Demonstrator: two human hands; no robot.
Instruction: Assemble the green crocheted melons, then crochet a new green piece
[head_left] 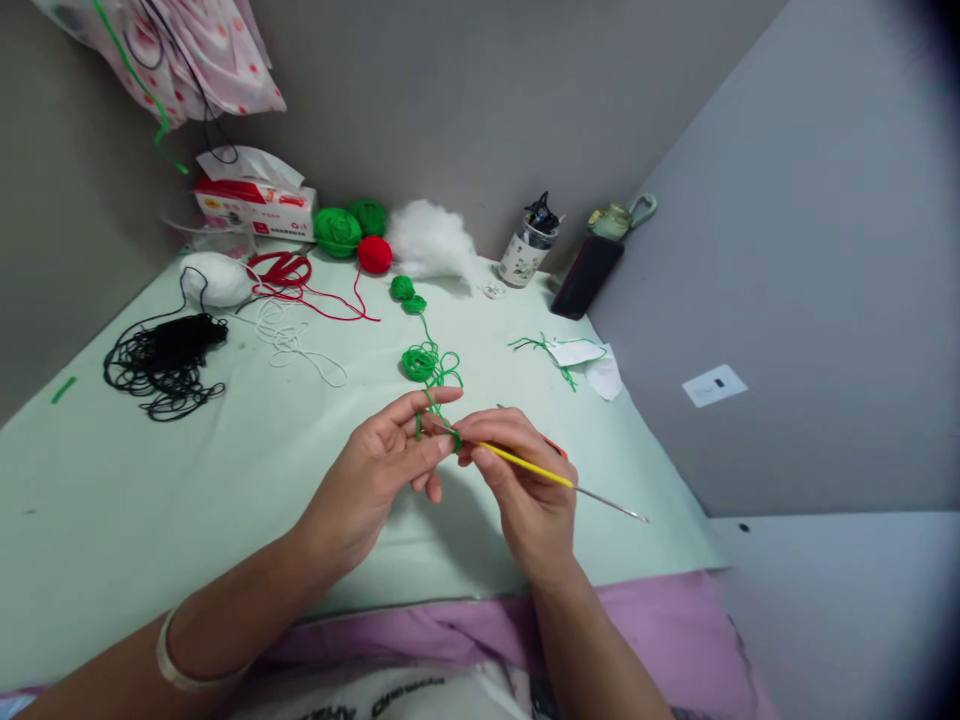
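Observation:
Between my thumb and fingers, my left hand (390,450) pinches a small piece of green crochet (455,440). Green yarn (418,425) loops round a finger of that hand and runs back to a loose green coil (420,362) on the table. My right hand (529,485) grips a crochet hook (525,463) with a yellow handle and metal ends. One end of the hook meets the green crochet at my left fingertips; the other points out to the lower right. Part of an orange-red object (555,448) shows behind my right hand, mostly hidden.
At the back stand a tissue box (259,208), green yarn balls (337,232), a red yarn ball (375,255), white stuffing (431,240), a jar of pens (523,255) and a phone (587,278). Black yarn (176,350) and a white yarn ball (217,280) lie left; white paper scraps (600,370) lie right.

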